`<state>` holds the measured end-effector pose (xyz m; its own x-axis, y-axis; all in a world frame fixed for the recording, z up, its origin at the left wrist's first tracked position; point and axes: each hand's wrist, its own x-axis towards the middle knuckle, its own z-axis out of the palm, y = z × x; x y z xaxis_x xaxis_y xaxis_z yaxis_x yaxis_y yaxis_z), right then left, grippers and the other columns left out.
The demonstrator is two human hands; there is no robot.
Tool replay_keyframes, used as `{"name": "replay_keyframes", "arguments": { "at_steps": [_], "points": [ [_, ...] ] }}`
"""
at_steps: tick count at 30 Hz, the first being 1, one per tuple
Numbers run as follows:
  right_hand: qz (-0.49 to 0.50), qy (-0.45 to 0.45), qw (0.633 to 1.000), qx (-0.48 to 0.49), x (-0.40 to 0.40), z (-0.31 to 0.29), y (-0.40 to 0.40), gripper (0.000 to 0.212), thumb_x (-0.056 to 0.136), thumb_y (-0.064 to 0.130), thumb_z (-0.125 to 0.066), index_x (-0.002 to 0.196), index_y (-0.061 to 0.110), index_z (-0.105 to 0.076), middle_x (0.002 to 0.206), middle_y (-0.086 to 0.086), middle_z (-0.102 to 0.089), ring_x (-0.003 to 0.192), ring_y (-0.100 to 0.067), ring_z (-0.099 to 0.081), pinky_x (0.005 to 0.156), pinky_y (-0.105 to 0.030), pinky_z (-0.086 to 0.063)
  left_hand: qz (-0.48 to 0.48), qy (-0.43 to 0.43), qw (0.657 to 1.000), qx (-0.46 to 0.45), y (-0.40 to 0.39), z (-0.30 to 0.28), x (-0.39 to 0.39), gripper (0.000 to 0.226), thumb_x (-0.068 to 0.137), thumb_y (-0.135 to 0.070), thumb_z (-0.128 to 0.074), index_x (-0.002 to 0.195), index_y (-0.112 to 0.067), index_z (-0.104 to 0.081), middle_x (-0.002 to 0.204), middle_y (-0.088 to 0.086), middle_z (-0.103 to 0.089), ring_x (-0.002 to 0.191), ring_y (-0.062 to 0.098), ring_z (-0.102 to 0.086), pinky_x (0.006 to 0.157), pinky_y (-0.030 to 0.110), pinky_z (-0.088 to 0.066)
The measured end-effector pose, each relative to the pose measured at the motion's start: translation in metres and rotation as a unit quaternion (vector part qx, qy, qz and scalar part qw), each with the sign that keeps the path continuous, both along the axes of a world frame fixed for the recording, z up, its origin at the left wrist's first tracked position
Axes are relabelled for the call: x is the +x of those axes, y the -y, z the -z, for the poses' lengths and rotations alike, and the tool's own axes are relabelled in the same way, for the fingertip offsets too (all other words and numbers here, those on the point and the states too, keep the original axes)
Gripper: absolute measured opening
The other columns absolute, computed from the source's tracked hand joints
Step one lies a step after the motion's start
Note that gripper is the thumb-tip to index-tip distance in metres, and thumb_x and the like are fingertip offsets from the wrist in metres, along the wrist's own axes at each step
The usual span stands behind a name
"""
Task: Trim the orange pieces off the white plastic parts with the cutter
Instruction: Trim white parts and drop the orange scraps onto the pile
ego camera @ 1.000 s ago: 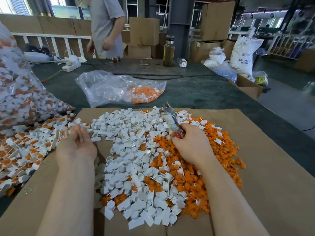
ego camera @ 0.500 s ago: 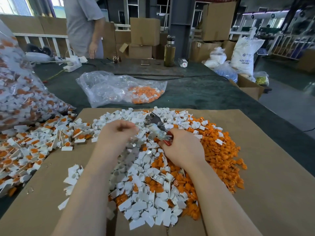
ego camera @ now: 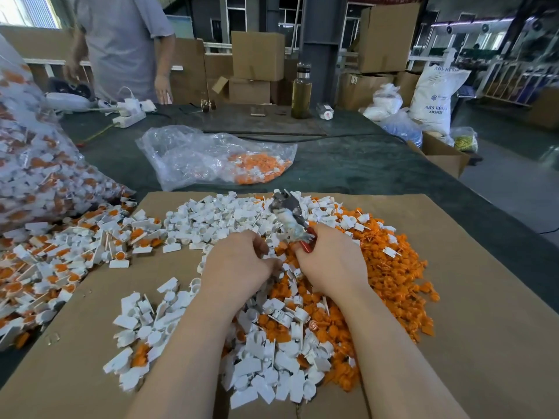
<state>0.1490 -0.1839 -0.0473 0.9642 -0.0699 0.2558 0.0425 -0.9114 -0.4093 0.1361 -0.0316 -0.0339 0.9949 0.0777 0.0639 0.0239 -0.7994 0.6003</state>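
Head camera looks forward and down, seemingly close above the cardboard sheet (ego camera: 453,297).

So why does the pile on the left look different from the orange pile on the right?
The left pile is white parts with orange pieces still attached; the orange pile is nearly all loose orange bits. The left pile spills from a big bag; the orange pile lies by the right hand. Both lie on cardboard.

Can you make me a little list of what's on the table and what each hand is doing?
left hand: fingers curled over the white parts, what it holds is hidden
right hand: grips the cutter, blades pointing away
orange pieces: heaped on the right of the cardboard
untrimmed parts: piled at left
clear bag: behind the cardboard, some orange pieces inside
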Motion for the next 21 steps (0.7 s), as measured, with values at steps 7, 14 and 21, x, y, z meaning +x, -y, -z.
{"name": "replay_keyframes", "arguments": {
  "at_steps": [7, 14, 21],
  "points": [
    [-0.009, 0.024, 0.996, 0.088, -0.002, -0.006, 0.001, 0.017, 0.093, 0.038, -0.055, 0.086, 0.023, -0.050, 0.071, 0.012, -0.049, 0.063, -0.005, -0.048, 0.050, -0.021, -0.030, -0.020, -0.010, 1.000, 0.007, 0.003, 0.004, 0.002, 0.020, 0.075, -0.033, -0.078, 0.081, -0.029, -0.059, 0.079, -0.010, -0.060, 0.076, 0.011, -0.056, 0.052, 0.019, -0.035],
    [-0.014, 0.044, 0.990, 0.132, -0.004, -0.009, 0.000, 0.011, 0.091, 0.033, -0.058, 0.092, 0.023, -0.054, 0.077, 0.012, -0.055, 0.066, -0.005, -0.051, 0.052, -0.019, -0.032, -0.009, 0.035, 0.999, -0.015, 0.010, 0.003, -0.001, 0.010, 0.085, -0.019, -0.063, 0.091, -0.026, -0.062, 0.086, -0.006, -0.065, 0.085, 0.018, -0.062, 0.071, 0.029, -0.048],
    [-0.051, 0.097, 0.976, 0.187, -0.009, -0.013, -0.004, 0.014, 0.090, 0.027, -0.065, 0.103, 0.023, -0.062, 0.090, 0.011, -0.064, 0.080, -0.009, -0.059, 0.065, -0.025, -0.049, -0.041, 0.062, 0.971, -0.227, 0.010, -0.009, -0.006, 0.009, 0.087, -0.023, -0.071, 0.082, -0.028, -0.067, 0.079, -0.008, -0.071, 0.068, 0.018, -0.070, 0.068, 0.032, -0.056]
  ]
}}
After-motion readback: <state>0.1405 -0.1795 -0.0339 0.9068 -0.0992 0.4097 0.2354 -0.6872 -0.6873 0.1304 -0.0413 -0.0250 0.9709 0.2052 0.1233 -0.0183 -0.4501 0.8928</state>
